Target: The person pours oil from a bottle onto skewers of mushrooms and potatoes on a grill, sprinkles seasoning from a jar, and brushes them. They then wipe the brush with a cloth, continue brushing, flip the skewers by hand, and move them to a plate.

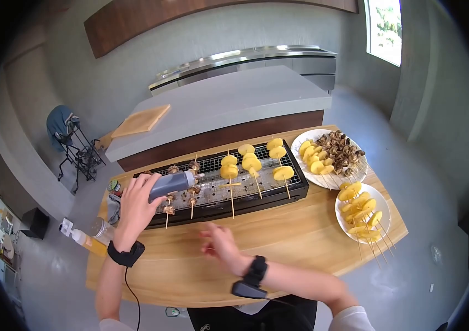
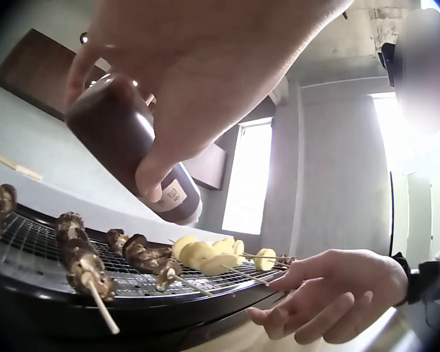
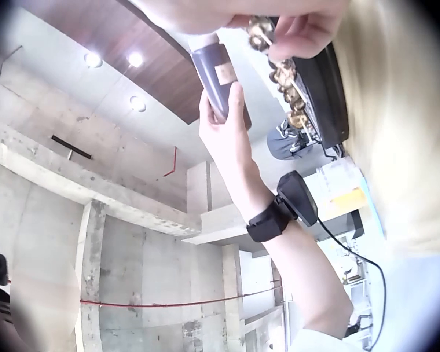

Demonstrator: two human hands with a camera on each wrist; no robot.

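Note:
My left hand (image 1: 135,201) grips a dark squeeze bottle (image 1: 169,185), tilted over the left part of a black grill (image 1: 273,199). Beneath and around the bottle lie mushroom skewers (image 1: 192,191) on the wire mesh. Sliced potato skewers (image 1: 251,163) lie farther right, their sticks jutting over the grill's front edge. In the left wrist view a pale label shows on the bottle (image 2: 125,136), close to the thumb. Near the front of the grill hovers my right hand (image 1: 222,248), blurred in the head view, its fingers loosely bent with nothing in them.
Right of the grill stands a plate (image 1: 318,134) of potato and mushroom skewers, with a smaller plate (image 1: 384,205) of potato skewers nearer me. A yellow sauce bottle (image 1: 90,241) and a clear jar (image 1: 102,228) are at the table's left edge. A grey counter (image 1: 234,102) lies beyond.

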